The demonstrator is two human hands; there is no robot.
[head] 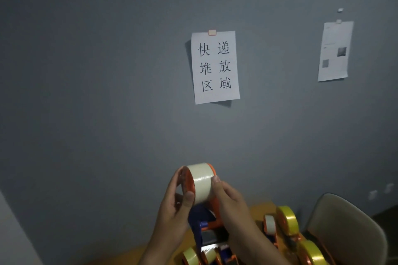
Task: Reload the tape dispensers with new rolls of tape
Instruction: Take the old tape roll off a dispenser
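Roll (202,183) sits in the dispenser (204,221) I hold up, my left hand (172,208) gripping its orange side, right hand (228,202) pinching the tape face; seems seated, end still to thread. Below my wrists more dispensers (288,228) wait, some loaded

White tape roll (201,183), orange-blue dispenser (204,225), grey wall (107,71).

tape roll (202,185) in dispenser (204,221) | chair (344,228) right of table (258,208)
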